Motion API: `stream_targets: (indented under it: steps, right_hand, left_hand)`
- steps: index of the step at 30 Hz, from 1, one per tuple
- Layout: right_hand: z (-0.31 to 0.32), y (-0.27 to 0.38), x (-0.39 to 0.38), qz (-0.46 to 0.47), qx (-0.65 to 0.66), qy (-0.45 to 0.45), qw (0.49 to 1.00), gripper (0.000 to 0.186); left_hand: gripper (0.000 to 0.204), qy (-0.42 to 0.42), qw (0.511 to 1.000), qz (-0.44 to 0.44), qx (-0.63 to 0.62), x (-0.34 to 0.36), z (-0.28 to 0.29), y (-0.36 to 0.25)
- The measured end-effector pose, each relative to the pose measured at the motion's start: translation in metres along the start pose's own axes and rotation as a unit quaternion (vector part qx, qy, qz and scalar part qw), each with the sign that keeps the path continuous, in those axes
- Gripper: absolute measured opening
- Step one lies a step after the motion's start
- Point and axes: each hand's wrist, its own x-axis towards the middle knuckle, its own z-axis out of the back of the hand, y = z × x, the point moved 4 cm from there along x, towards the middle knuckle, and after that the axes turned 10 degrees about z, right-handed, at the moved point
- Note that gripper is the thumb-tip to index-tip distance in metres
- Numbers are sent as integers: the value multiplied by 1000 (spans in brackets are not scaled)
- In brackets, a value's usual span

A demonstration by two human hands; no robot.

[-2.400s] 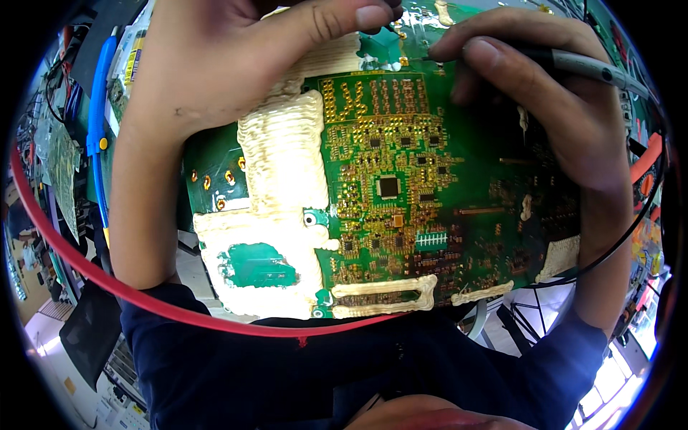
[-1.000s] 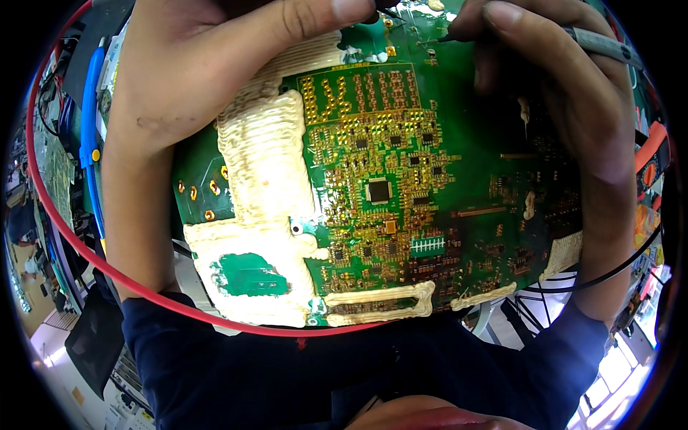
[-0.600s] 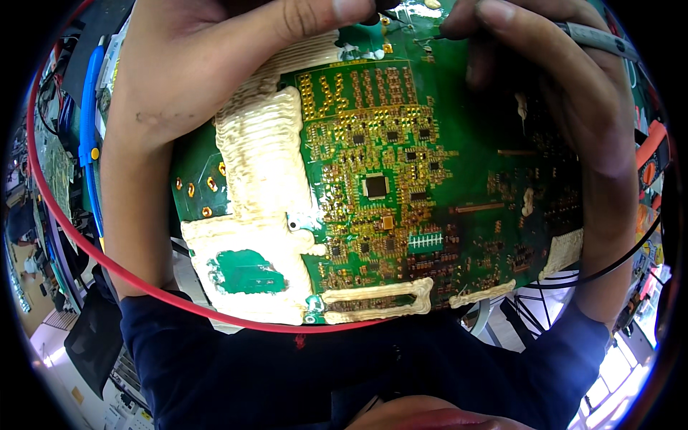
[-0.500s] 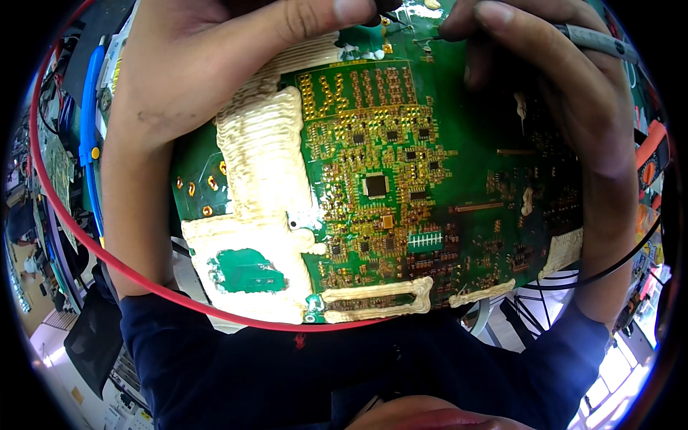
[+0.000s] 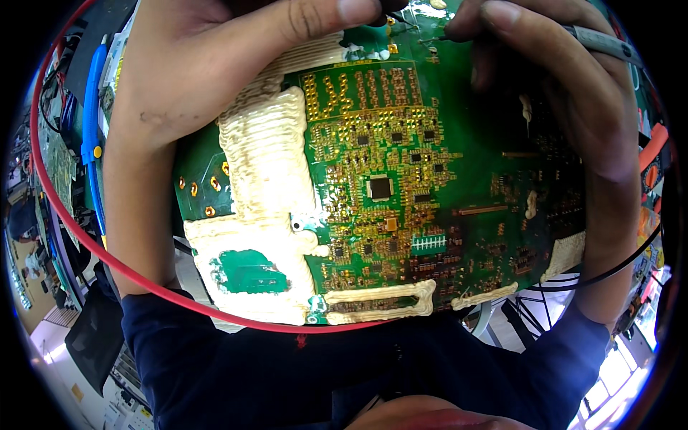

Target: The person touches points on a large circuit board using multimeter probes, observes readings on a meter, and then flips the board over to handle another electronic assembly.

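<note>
A large green circuit board with a central black chip fills the middle; thick cream bands cover parts of its left and bottom. My left hand is closed at the top, with a thin dark probe coming from beneath the thumb onto the board. My right hand grips a grey pen-like probe at the upper right, its thin tip near the board's top middle, a short way from the other tip. The left hand's other fingers are mostly hidden.
A red cable loops down the left and beneath the board. A blue-and-yellow tool lies at the left among cluttered boards and wires. An orange-red tool and a black cable are at the right. A dark chair shows lower left.
Since the oldest frame, both hands have moved slightly upward, the right fingertips also rightward. The red cable has shifted right at the left edge. Over the last half second little has changed.
</note>
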Motion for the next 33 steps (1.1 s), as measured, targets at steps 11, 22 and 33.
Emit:
stream_targets:
  steps: [11,22,33]
  right_hand:
    - [7,0,-19,167,-148,13,975,25]
    - [-14,-12,15,4,60,27,998,23]
    - [-14,-21,20,25,37,50,998,23]
  left_hand:
    - [13,-23,978,74,193,2,-18,-26]
    - [7,3,972,183,149,8,-5,-32]
    - [9,-15,964,195,182,6,-25,-41]
